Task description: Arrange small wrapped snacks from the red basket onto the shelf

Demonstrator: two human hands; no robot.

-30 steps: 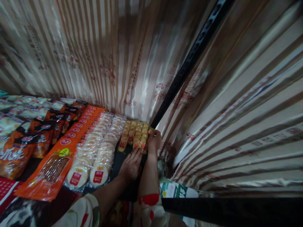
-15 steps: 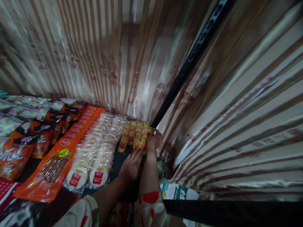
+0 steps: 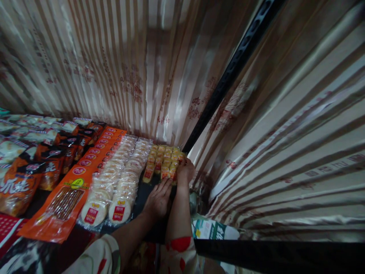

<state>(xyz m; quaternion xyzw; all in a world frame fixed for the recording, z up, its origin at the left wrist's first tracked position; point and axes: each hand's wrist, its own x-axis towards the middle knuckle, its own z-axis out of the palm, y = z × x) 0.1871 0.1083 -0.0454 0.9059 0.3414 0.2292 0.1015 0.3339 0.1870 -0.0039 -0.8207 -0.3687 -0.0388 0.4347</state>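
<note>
Small yellow snack packets [image 3: 166, 160] with red labels stand in close rows at the right end of the dark shelf. My left hand [image 3: 159, 198] lies at the front of these rows, fingers stretched forward, the tips touching the foremost packets. At their right side is my right hand [image 3: 185, 171], its fingers curled over a yellow packet at the row's edge; the hand partly hides that packet. Left of the yellow rows lie two long clear packs of round white rice crackers [image 3: 122, 207].
A flat orange snack bag [image 3: 65, 199] lies beside the crackers, with orange-and-black bags [image 3: 53, 167] further left. A black perforated post [image 3: 225, 82] rises behind my right hand. A black rail [image 3: 273, 253] runs at lower right; pleated curtains [image 3: 114, 64] hang behind. A green-and-white package [image 3: 209, 229] sits below.
Both hands stay almost in place at the yellow packets. My right hand has shifted very slightly, and the curtain folds have moved a little.
</note>
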